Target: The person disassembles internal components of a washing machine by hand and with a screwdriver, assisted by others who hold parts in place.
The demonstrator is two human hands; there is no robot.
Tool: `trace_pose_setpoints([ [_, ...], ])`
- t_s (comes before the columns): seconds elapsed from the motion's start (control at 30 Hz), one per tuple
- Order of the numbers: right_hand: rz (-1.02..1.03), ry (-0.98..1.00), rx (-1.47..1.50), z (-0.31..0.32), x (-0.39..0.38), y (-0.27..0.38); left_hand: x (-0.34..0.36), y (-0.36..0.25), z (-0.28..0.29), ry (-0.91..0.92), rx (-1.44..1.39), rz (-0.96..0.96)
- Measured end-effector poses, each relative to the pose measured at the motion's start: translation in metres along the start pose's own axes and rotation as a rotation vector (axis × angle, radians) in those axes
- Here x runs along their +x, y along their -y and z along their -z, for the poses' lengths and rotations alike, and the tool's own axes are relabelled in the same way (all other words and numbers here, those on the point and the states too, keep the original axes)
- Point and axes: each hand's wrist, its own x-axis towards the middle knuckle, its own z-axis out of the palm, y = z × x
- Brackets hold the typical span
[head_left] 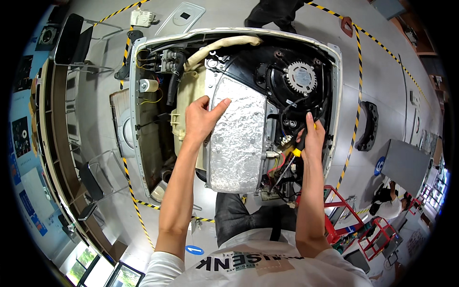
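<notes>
An appliance with its panel off lies before me, a foil-covered metal housing (236, 134) running down its middle. At the left edge of this housing is my left hand (201, 117); its thumb stretches over the foil, apart from the curled index finger, and the other fingers are partly hidden. My right hand (311, 136) grips a screwdriver (298, 149) with a black and yellow handle. Its shaft slants toward my body, over wires at the lower right of the housing. Just beyond that hand sits a black fan casing with a pale toothed disc (301, 78).
A cream hose (222, 49) crosses the appliance's far side. White metal walls (138, 115) rim the opening. A white panel (180, 18) lies on the floor beyond, near another person's legs (272, 14). Chairs (93, 179) stand left, a red frame (339, 215) lower right.
</notes>
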Motion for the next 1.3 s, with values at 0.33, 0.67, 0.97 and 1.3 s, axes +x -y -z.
trace_pose_setpoints([
  [0.33, -0.007, 0.033, 0.024, 0.002, 0.004, -0.001, -0.003, -0.013, 0.002, 0.044, -0.027, 0.014],
  [0.67, -0.002, 0.051, 0.049, 0.006, 0.005, -0.001, -0.009, -0.029, -0.001, 0.033, -0.009, 0.001],
  [0.97, -0.026, -0.015, 0.013, 0.007, 0.013, -0.012, -0.002, -0.01, -0.001, -0.012, 0.085, -0.043],
  [1.3, -0.026, -0.034, 0.018, -0.005, 0.001, 0.001, -0.011, -0.02, 0.007, -0.014, 0.087, 0.002],
])
